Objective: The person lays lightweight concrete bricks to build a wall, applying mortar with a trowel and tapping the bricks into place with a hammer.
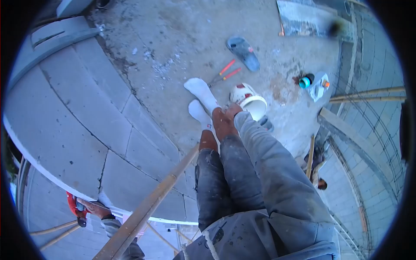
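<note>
My right hand (232, 111) is down at my shin, fingers curled in beside the white bucket (255, 106); what they hold is hidden. The bucket has red markings and lies tipped, its round rim facing me. My left hand (99, 209), with a dark band at the wrist, is at the edge of the grey block wall (82, 99); its fingers are partly hidden. White socks (201, 93) cover my feet, with no shoes on them. Just past my toes lie red-handled pliers or cutters (226, 71) on the concrete floor.
A dark slipper (243, 53) lies ahead, another (266, 123) behind the bucket. A bamboo pole (160, 193) slants up between my left arm and legs. A teal cup (305, 82) and plastic bag (320, 86) sit at right. People (321, 184) show farther below, one in red (73, 206).
</note>
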`<state>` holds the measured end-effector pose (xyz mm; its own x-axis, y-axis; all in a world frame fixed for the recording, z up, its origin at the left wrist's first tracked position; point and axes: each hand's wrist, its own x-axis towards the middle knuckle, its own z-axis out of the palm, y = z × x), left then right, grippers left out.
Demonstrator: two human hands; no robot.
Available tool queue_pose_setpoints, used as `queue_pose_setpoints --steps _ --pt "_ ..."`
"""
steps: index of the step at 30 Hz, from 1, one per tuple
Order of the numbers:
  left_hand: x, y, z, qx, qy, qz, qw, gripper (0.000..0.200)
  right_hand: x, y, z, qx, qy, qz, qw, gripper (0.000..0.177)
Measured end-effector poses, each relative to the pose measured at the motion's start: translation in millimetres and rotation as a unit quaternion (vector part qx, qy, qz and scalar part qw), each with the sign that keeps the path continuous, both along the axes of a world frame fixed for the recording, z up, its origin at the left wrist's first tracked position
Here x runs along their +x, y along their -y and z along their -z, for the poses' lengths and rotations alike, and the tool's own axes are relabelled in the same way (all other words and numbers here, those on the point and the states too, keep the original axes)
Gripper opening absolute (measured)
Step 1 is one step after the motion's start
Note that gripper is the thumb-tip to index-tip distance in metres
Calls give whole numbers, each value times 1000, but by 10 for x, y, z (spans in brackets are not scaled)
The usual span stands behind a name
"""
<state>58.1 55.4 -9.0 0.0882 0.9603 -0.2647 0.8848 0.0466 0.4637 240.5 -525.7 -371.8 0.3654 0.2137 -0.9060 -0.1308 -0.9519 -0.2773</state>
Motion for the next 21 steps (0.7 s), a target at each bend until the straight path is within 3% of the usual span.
queue_pose_setpoints --steps 3,4,5,6,7,8,10,11,12,13,14,15,16,17,18,19,20,21 --pt "-196 -171 27 32 -38 23 999 63 -378 516 43 -12 -2 27 1000 33" --pt "-542 -502 83 48 -127 148 980 61 -372 650 -115 -24 15 18 999 31" --pt "-892 -771 93 43 -122 159 979 61 -350 786 -286 -36 33 9 999 31" --pt "-913 -830 94 39 -97 162 981 61 -165 815 -653 -77 -19 95 992 39" --pt "-891 -858 86 36 -71 165 983 61 -238 1052 -745 -67 -31 69 995 41" --pt "-872 -882 113 35 -43 166 985 61 -619 1490 -537 -33 8 -36 999 38" --pt "-789 -870 230 36 14 166 985 60 -791 1769 -744 -23 -11 -159 987 35" --pt "-783 -860 282 35 37 164 985 60 -832 1769 -798 -23 -7 -153 988 35" --pt "-152 -276 101 64 -21 105 992 60 -906 1724 -858 -116 -73 -73 988 34" --pt "-460 -456 158 69 -27 109 991 60 -1053 1682 -831 -203 -140 4 969 33" --pt "-640 -785 353 197 -87 304 928 57 -1343 1737 -605 -195 -153 -25 969 35" --pt "-948 -1423 406 325 -154 468 807 55 -1576 1751 -287 -173 -156 -63 971 38" --pt "-1316 -1568 155 433 -235 598 633 54 -1674 1633 -101 -163 -166 -79 969 46" --pt "-1532 -1820 2 468 -269 570 619 54 -1734 1508 133 -145 -166 -115 969 50" --pt "-1700 -2018 -152 321 -232 420 817 53 -1886 1412 500 -167 -164 -106 966 59" --pt "-1840 -2187 -297 158 -156 238 945 53 -2083 1380 904 -159 -139 -141 967 67" --pt "-1963 -2337 -428 -11 -50 43 998 52 -2408 1367 1222 -130 -27 -112 985 62" --pt "-1808 -1588 -540 35 -64 35 997 52 -2850 1897 2086 -83 -32 -120 989 62"
